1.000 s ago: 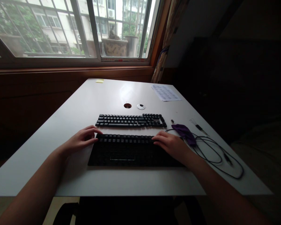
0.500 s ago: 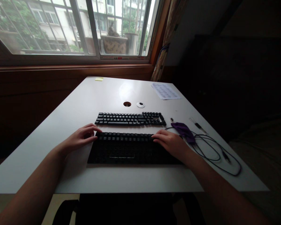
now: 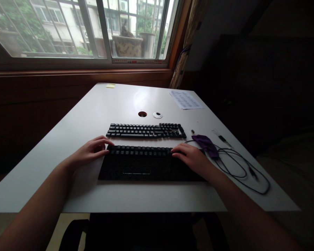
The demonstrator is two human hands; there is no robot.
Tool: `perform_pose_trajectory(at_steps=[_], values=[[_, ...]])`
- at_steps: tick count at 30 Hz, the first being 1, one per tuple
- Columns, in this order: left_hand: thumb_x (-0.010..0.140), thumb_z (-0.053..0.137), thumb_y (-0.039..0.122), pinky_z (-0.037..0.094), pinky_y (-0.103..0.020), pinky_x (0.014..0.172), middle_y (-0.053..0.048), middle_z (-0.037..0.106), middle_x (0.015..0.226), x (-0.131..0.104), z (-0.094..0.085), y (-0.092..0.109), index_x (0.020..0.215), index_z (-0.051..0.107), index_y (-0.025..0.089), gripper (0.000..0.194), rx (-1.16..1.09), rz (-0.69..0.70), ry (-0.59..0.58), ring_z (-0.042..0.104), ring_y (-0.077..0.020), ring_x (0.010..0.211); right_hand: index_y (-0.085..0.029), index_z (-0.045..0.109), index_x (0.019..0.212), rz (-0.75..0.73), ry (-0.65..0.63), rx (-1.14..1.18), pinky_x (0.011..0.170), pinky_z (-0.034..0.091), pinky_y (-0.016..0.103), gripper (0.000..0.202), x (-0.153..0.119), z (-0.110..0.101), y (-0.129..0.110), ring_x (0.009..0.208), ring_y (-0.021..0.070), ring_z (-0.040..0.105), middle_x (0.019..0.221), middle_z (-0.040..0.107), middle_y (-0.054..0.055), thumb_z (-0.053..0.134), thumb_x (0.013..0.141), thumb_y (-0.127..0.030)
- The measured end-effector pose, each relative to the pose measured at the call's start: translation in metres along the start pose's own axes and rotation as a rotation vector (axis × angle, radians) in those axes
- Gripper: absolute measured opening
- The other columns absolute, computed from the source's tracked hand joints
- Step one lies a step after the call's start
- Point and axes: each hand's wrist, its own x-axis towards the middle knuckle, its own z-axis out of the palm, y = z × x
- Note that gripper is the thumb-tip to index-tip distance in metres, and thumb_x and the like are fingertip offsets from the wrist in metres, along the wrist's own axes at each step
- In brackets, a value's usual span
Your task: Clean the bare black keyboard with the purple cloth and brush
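Observation:
A black keyboard (image 3: 136,167) lies near the front of the white desk, with two rows of keycaps (image 3: 138,150) along its back; its front part looks bare of caps. My left hand (image 3: 95,148) grips the keyboard's back left corner between thumb and fingers. Toward the right end of those rows, my right hand (image 3: 189,155) has its thumb and fingertips closed on a small black keycap (image 3: 170,152), partly hidden by the fingers. Just behind the keyboard, many loose black keycaps (image 3: 136,131) are laid out on the desk in keyboard order.
Right of the keyboard lie a purple pouch (image 3: 205,144), a coiled black cable (image 3: 235,177) and a small wire tool (image 3: 221,137). Farther back are a cable hole (image 3: 142,114), its round cover (image 3: 157,115), printed sheets (image 3: 187,100) and a yellow note (image 3: 110,85).
The whole view has shifted slightly upward in the picture. My right hand sits a touch farther right, at the same end of the key rows. My left hand stays at the corner.

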Motion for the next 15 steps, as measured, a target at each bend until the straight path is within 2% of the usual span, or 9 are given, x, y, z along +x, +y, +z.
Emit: perform_pose_trajectory(at_steps=[6,15], values=[[0.100,0.060,0.043,0.052,-0.028,0.076,-0.007,0.060,0.114,0.0002,0.0006,-0.0003,0.121,0.068,0.022,0.031,0.001,-0.006,0.003,0.059,-0.0158,0.084,-0.025,0.076,0.098,0.025,-0.017,0.028,0.089,0.055,0.036,0.014,0.0061,-0.0035,-0.0010,0.097,0.0217,0.071,0.103,0.076,0.004,0.065,0.095,-0.033],[0.101,0.061,0.041,0.051,-0.028,0.076,-0.006,0.058,0.114,0.0002,0.0007,0.0016,0.122,0.067,0.022,0.029,-0.022,-0.016,-0.011,0.059,-0.0145,0.082,-0.025,0.076,0.098,0.020,0.000,-0.098,0.088,0.053,0.034,0.009,0.0049,-0.0014,-0.0065,0.094,0.0204,0.071,0.102,0.076,0.002,0.068,0.095,-0.029]])
